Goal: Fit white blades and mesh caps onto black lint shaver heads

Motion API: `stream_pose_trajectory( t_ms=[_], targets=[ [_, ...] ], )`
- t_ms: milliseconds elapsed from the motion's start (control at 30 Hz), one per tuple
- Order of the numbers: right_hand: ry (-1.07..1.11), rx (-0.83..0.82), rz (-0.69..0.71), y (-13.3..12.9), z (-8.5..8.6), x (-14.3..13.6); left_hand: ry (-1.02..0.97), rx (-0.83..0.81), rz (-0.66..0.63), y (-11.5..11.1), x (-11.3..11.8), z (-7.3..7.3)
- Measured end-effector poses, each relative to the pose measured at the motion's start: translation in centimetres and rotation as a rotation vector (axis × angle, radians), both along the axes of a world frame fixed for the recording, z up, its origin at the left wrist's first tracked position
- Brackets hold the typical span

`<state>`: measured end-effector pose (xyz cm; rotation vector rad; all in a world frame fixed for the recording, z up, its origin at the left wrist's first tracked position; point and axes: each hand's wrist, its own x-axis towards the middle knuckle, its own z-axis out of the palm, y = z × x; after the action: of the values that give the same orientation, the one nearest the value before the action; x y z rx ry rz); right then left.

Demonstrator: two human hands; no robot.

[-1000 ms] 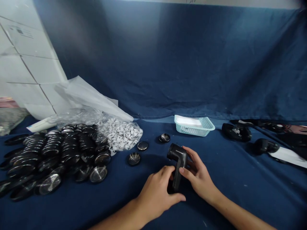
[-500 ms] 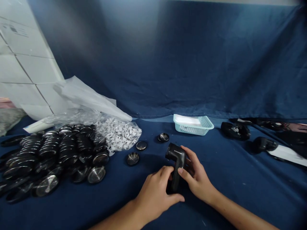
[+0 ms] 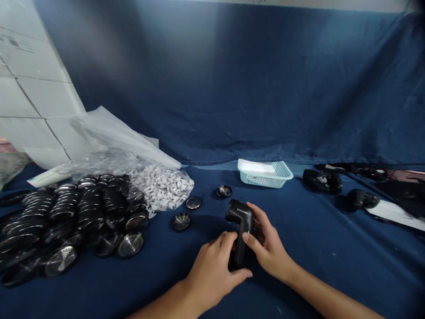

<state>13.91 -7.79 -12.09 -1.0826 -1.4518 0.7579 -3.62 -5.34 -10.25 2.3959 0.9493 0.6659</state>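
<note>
- Device: held between both hands over the cloth, near side, a little right of centre.
- Right hand: closed on the device from the right, thumb on the near side of the handle.
- Left hand: curled about the lower handle, thumb reaching past its bottom end (inner fingers hidden).
- Done, so far as shows: head and handle stand joined as one body; no open seam visible.
- Left, by my reading: work on this piece looks unfinished, both hands being on it. Whether a disc sits in the head, cannot tell (its mouth faces away).
- Three loose discs lie apart beyond the left hand; many more in the pile at far left, beside a clear bag of pale bits. Most of the discs thus appear unused.
- Look of device: black, low sheen, bent at the neck; head tipped up and leftward, handle slanting down. Small pale print on the head (illegible here).
</note>
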Motion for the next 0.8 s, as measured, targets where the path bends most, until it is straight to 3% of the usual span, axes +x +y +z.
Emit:
stream_pose_trajectory(
  t_ms=[800],
  targets=[
    [-0.028, 0.003, -0.033, -0.2, -0.1, -0.1, 0.018, 0.17, -0.013, -0.2, 0.0, -1.1]
  ],
)
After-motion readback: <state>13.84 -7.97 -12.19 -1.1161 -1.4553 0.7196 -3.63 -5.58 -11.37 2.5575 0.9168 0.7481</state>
